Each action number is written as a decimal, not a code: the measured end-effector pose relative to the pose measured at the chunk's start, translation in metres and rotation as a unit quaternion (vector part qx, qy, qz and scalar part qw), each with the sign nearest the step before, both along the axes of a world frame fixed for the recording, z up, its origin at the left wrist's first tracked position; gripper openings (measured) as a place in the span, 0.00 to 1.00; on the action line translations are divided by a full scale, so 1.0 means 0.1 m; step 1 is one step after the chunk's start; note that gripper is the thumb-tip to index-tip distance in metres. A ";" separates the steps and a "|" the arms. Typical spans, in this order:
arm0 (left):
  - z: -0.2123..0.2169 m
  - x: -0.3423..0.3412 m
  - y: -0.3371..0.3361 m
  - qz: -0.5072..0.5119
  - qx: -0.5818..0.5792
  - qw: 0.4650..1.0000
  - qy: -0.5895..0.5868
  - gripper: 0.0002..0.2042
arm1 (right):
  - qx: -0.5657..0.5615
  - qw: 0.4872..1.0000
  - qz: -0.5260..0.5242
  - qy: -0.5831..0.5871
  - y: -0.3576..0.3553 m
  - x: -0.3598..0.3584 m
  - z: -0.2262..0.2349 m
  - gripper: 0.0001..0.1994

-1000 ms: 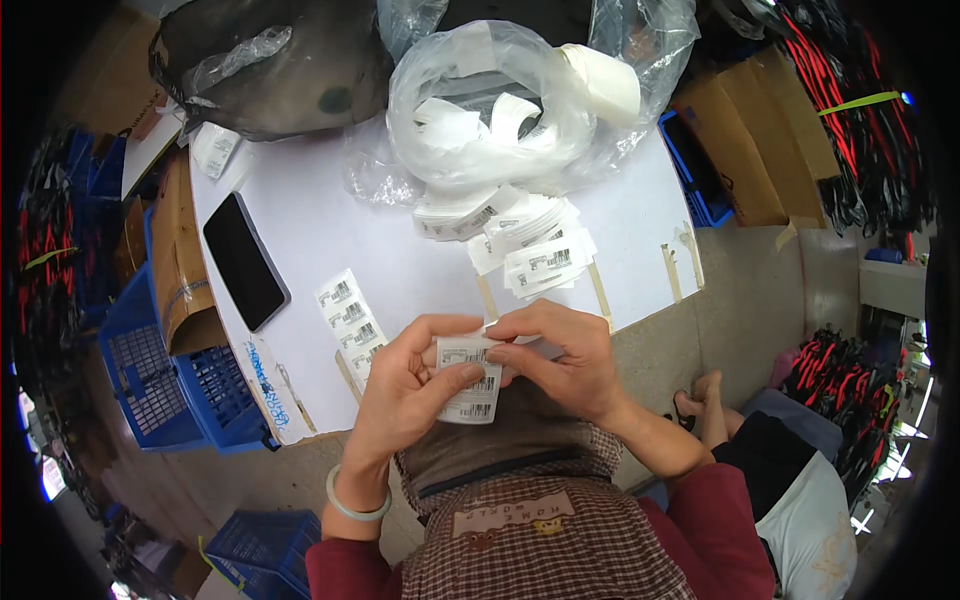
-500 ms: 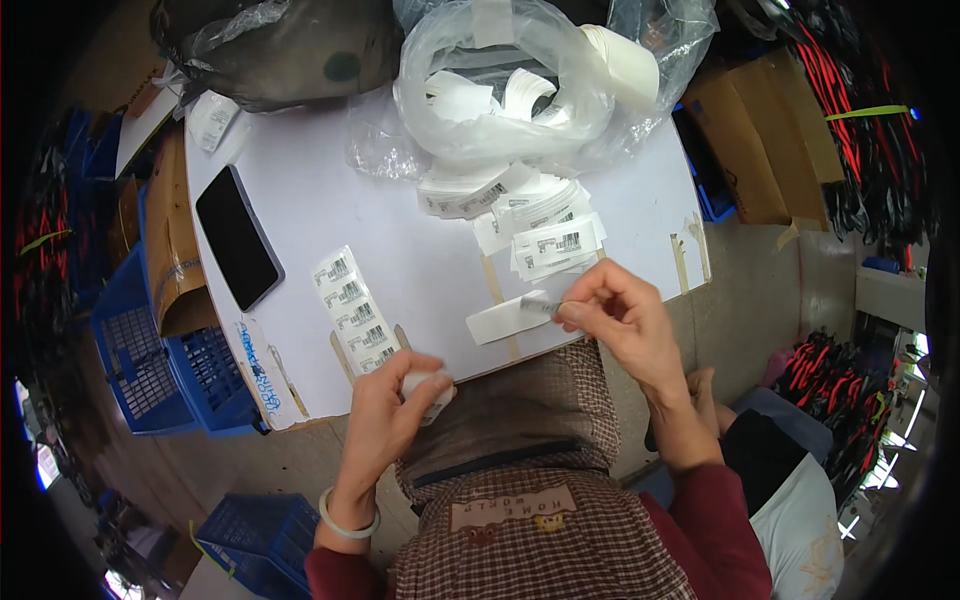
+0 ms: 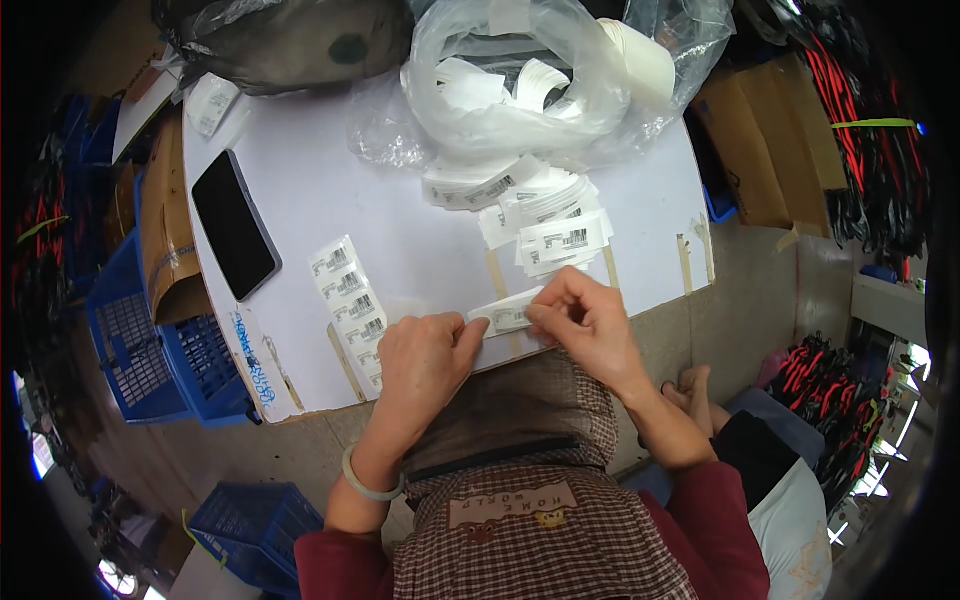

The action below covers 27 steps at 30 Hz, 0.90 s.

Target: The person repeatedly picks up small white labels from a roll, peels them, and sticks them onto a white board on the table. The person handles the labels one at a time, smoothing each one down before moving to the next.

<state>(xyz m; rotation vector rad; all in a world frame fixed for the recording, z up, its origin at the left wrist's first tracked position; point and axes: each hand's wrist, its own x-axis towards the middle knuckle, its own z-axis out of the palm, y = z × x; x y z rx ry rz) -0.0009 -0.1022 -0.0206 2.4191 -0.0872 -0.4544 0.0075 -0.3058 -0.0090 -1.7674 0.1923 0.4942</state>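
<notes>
A small barcode sticker (image 3: pixel 508 319) lies over a blank white tag (image 3: pixel 517 301) near the table's front edge. My right hand (image 3: pixel 590 325) pinches the sticker's right end between thumb and forefinger. On the other side, my left hand (image 3: pixel 425 365) has its thumb tip at the tag's left end, with the other fingers curled. A strip of barcode stickers (image 3: pixel 348 290) runs across the table to my left hand, which hides its near end. Beyond my right hand is a loose pile of labelled white tags (image 3: pixel 563 241).
A black phone (image 3: pixel 235 225) lies at the left. Behind the tag pile stands an open clear plastic bag (image 3: pixel 450 125) holding more tags, beside a dark plastic bag (image 3: pixel 290 45). Blue crates (image 3: pixel 140 345) and cardboard boxes (image 3: pixel 770 140) flank the table. Another person's bare foot (image 3: pixel 690 390) shows at right.
My left hand has moved right and up to the white tag. My right hand has shifted slightly left, bringing the sticker down flat over the tag.
</notes>
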 end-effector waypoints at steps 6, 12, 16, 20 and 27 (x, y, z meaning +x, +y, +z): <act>0.01 -0.15 0.01 0.073 -0.066 0.995 0.018 0.13 | -0.029 0.984 -0.133 -0.117 -0.23 -0.05 0.02 0.03; 0.02 -0.35 -0.09 0.095 -0.051 0.992 -0.067 0.13 | -0.057 0.979 -0.085 -0.174 -0.19 -0.17 -0.12 0.11; -0.07 -0.41 -0.12 0.082 -0.010 0.990 -0.117 0.14 | -0.124 0.939 0.095 -0.308 -0.19 -0.15 -0.06 0.21; -0.10 -0.41 -0.13 0.076 -0.007 0.986 -0.147 0.14 | -0.110 0.904 0.214 -0.353 -0.26 -0.03 -0.17 0.27; -0.11 -0.39 -0.13 0.072 -0.023 0.986 -0.152 0.13 | -0.094 0.872 0.295 -0.380 -0.30 0.20 -0.18 0.26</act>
